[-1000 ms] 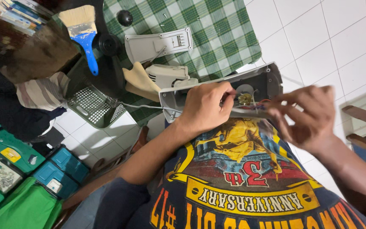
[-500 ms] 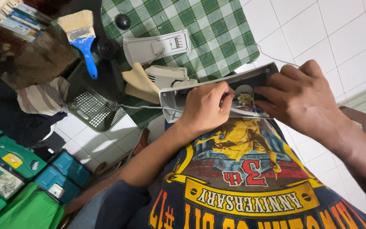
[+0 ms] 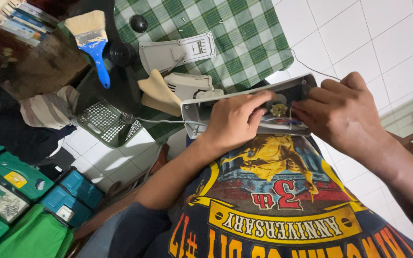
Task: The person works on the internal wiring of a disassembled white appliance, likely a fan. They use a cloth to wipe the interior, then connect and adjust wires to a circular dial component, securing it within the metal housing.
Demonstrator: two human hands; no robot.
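The grey plastic housing (image 3: 244,107) is lying across the person's lap, long axis running left to right, open side up. The left hand (image 3: 233,119) is clamping its near wall, fingers curled over the rim. The right hand (image 3: 342,112) is pinching at thin wires beside the small brass part (image 3: 278,110), which is sitting between the 2 hands, nearer the right. Beyond, the checked cloth (image 3: 235,33) is carrying 1 grey cover plate (image 3: 178,50).

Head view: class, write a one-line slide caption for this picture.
Left hand and right hand work inside an open grey plastic housing over a green checked cloth.
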